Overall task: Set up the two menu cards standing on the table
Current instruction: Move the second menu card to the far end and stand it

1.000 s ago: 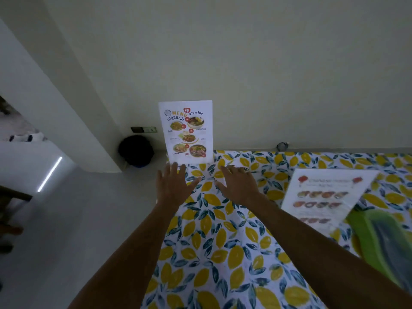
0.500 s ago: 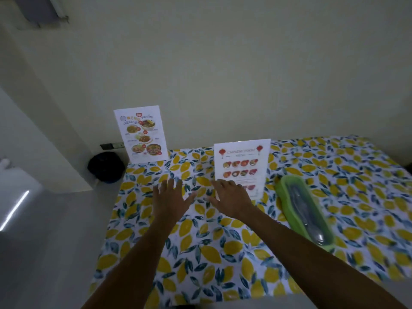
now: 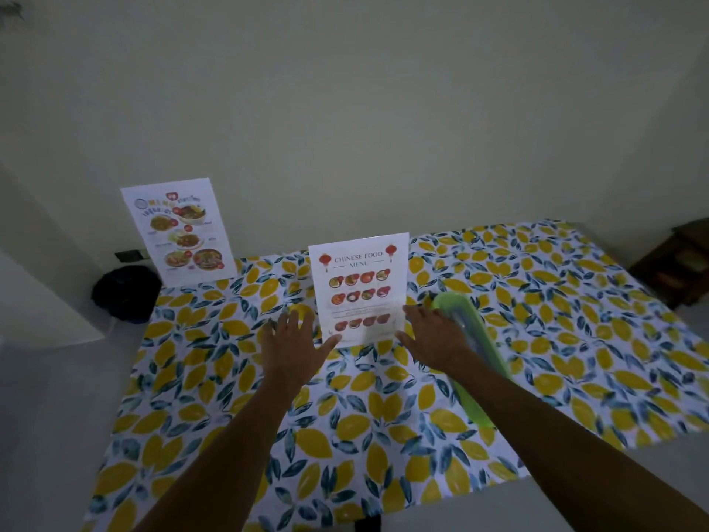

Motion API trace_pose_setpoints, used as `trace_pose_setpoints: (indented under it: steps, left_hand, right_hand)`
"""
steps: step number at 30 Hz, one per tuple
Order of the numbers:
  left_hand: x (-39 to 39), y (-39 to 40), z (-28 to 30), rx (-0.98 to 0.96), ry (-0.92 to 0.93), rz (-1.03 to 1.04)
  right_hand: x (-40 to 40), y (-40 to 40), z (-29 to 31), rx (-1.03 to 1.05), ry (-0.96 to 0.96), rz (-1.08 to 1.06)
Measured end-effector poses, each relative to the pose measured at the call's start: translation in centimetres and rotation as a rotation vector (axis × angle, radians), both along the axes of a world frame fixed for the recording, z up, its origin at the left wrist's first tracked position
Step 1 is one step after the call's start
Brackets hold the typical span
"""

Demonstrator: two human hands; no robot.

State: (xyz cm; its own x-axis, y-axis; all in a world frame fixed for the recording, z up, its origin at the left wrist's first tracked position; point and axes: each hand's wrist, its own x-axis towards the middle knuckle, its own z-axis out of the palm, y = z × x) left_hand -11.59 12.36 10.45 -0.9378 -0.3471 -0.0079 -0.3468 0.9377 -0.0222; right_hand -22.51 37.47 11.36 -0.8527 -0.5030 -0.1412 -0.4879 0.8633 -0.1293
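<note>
Two menu cards stood on the table (image 3: 575, 301) in the head view, our only view. Our Thai menu card (image 3: 178, 230) was at the far left corner, upright with a slight backward lean, placed near the wall where it faced us and stayed clear of the working area. Our Chinese food menu card (image 3: 360, 288) stood nearer the middle, its lower edge on the lemon-print tablecloth (image 3: 230, 416).

We had our left hand (image 3: 293, 349) just left of that card, fingers spread and the thumb touching or almost touching its lower left corner. Our right hand (image 3: 435, 339) sat at its lower right edge, also spread flat. Neither grip closed on anything; both were released, and we judged they bracketed the card so as to steady it or catch it should it tip. A green tray (image 3: 474, 339) lay just right of the card, partly under our right wrist; what it held was too blurred to tell.

Against the frame half a second before, our hands had parted: then they hovered side by side in front of the card, the right one covering its lower part. Now each flanked one bottom corner, and the card's whole face showed. A second before, that card had lain tilted at the right, while we reached toward the Thai one.
</note>
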Motion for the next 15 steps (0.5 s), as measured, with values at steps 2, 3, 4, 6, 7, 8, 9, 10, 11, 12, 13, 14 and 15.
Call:
trace_pose_setpoints:
  steps: [2, 3, 4, 6, 7, 8, 9, 10, 11, 12, 13, 14, 15]
  left_hand:
    - [-0.9, -0.9, -1.0, -0.034, 0.001, 0.021]
    - [-1.5, -1.4, -1.6, -0.045, 0.002, 0.031]
    - [-2.1, -1.9, -2.2, -0.052, 0.005, 0.04]
    - [-3.4, -2.8, -3.3, -0.053, 0.008, 0.046]
    - [-4.0, -3.0, -3.8, -0.058, 0.02, 0.049]
    - [-4.6, -3.2, -4.2, -0.06, 0.023, 0.054]
    - [-5.2, -3.2, -4.4, -0.054, 0.01, 0.056]
    - [-5.9, -3.2, -4.5, -0.042, -0.016, 0.052]
    - [-6.6, -3.1, -4.7, -0.018, -0.059, 0.039]
    - [-7.2, -2.9, -4.9, 0.019, -0.105, 0.025]
    - [-7.9, -2.7, -5.1, 0.073, -0.134, 0.02]
    - [-8.4, -2.5, -5.3, 0.127, -0.143, 0.028]
    - [-8.7, -2.3, -5.3, 0.152, -0.136, 0.044]
  right_hand:
    - [-2.1, 0.7, -0.6, 0.025, -0.001, -0.049]
    - [-3.2, 1.0, -0.9, 0.041, -0.003, -0.067]
    - [-4.3, 1.2, -1.3, 0.054, -0.009, -0.08]
    - [-6.4, 1.1, -2.1, 0.065, -0.036, -0.093]
    - [-7.4, 0.9, -2.5, 0.07, -0.052, -0.097]
    - [-8.3, 0.6, -2.8, 0.074, -0.063, -0.097]
    - [-9.1, 0.2, -3.2, 0.074, -0.078, -0.09]
    - [-9.8, -0.1, -3.6, 0.069, -0.095, -0.074]
    - [-10.3, -0.6, -4.0, 0.059, -0.116, -0.058]
    - [-10.8, -1.1, -4.4, 0.04, -0.146, -0.048]
    - [-11.1, -1.7, -4.8, 0.01, -0.18, -0.048]
    - [-11.3, -2.1, -5.1, -0.019, -0.204, -0.055]
    - [-11.5, -2.5, -5.2, -0.041, -0.202, -0.066]
